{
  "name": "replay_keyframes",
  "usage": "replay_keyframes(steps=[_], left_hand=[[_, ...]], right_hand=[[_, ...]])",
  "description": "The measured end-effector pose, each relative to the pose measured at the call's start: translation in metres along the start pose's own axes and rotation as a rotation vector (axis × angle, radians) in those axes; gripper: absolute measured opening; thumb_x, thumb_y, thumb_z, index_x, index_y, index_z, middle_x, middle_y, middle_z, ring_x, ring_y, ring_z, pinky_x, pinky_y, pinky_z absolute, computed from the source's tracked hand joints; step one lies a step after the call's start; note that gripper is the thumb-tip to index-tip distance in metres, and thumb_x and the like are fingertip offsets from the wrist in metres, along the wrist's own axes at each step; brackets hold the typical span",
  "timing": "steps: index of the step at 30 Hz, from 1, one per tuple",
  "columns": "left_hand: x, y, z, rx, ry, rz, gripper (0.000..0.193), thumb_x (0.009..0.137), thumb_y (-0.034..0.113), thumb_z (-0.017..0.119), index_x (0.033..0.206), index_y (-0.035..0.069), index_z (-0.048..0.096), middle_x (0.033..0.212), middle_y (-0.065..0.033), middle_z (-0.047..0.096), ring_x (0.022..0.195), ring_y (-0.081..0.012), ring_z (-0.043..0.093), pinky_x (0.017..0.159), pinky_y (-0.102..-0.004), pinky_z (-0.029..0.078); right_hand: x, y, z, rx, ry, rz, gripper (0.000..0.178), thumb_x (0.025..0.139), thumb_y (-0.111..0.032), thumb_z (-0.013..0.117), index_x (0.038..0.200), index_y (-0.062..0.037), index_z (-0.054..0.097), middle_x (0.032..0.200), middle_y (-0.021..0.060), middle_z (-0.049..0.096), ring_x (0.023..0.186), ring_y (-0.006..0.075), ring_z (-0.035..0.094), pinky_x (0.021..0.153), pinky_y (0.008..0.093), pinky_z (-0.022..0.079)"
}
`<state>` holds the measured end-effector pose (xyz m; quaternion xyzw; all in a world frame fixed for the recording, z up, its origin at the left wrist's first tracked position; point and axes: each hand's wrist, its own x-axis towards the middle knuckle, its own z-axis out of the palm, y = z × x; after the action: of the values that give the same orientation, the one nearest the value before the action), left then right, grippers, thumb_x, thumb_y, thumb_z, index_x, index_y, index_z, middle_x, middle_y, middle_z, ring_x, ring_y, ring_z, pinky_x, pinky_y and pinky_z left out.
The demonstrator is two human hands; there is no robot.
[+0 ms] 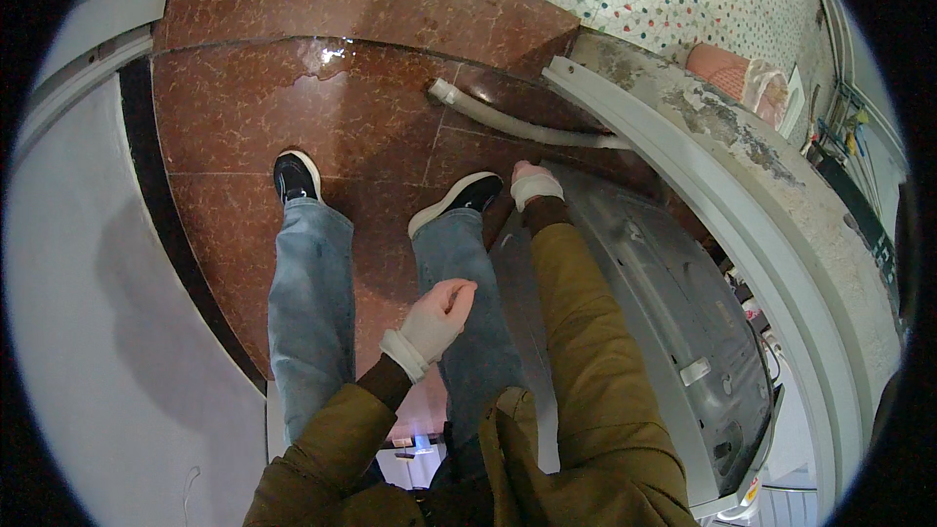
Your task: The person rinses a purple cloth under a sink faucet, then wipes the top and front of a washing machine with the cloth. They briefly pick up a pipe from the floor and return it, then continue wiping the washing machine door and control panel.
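Observation:
My left hand, in a pale glove with bare fingertips, is held in front of my right leg. Its fingers and thumb are curled together, and nothing shows between them. My right arm reaches forward along a large grey metal appliance whose kind I cannot make out for certain. At its far corner my right hand, gloved the same way, is closed over the edge; the fingertips are partly hidden. Just beyond that hand, a pale ribbed hose curves across the floor from beside the appliance.
Reddish-brown tiles cover the floor, with a wet patch ahead. A white door frame and a worn ledge border the appliance on the right. A pink basket stands beyond. A pale wall rises on the left.

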<state>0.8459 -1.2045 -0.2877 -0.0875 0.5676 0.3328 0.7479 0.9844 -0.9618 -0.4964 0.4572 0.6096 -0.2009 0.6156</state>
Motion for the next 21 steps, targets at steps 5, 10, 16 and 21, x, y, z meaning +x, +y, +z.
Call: replay_keyframes(steps=[5, 10, 16, 21], left_hand=[[0.003, -0.005, 0.0, 0.094, 0.028, 0.028, 0.034, 0.105, 0.029, 0.061, 0.123, 0.001, 0.067, 0.101, -0.0106, 0.073, 0.085, -0.0157, 0.068, 0.079, -0.031, 0.054], [0.003, -0.007, 0.0, 0.092, 0.025, 0.036, 0.034, 0.104, 0.028, 0.061, 0.122, 0.0, 0.067, 0.113, -0.0159, 0.073, 0.101, -0.0224, 0.07, 0.089, -0.0336, 0.054], [0.006, -0.011, 0.001, 0.093, 0.02, 0.121, 0.034, 0.108, 0.028, 0.057, 0.128, 0.002, 0.065, 0.082, 0.0005, 0.061, 0.065, -0.0077, 0.057, 0.061, -0.0255, 0.047], [0.008, -0.014, 0.0, 0.107, 0.018, 0.108, 0.035, 0.108, 0.029, 0.056, 0.128, 0.002, 0.065, 0.084, 0.0009, 0.061, 0.066, -0.0076, 0.056, 0.062, -0.0253, 0.047]], right_hand=[[0.005, -0.001, 0.006, 0.036, 0.053, 0.037, 0.032, 0.103, -0.024, 0.048, 0.121, -0.0102, 0.069, 0.129, 0.0222, 0.068, 0.12, 0.0437, 0.064, 0.099, 0.0528, 0.055], [0.009, 0.001, 0.012, 0.044, 0.04, 0.006, 0.032, 0.102, -0.025, 0.052, 0.129, -0.0107, 0.063, 0.133, 0.0221, 0.065, 0.121, 0.0445, 0.063, 0.099, 0.0532, 0.054], [0.01, -0.002, 0.009, 0.072, 0.034, -0.004, 0.036, 0.1, -0.021, 0.058, 0.135, -0.0127, 0.061, 0.138, 0.0206, 0.062, 0.126, 0.0435, 0.061, 0.1, 0.0529, 0.054], [0.003, -0.01, -0.002, 0.013, -0.031, -0.003, 0.044, 0.097, -0.015, 0.065, 0.14, -0.0122, 0.058, 0.143, 0.0194, 0.06, 0.13, 0.0406, 0.06, 0.102, 0.0515, 0.055]])
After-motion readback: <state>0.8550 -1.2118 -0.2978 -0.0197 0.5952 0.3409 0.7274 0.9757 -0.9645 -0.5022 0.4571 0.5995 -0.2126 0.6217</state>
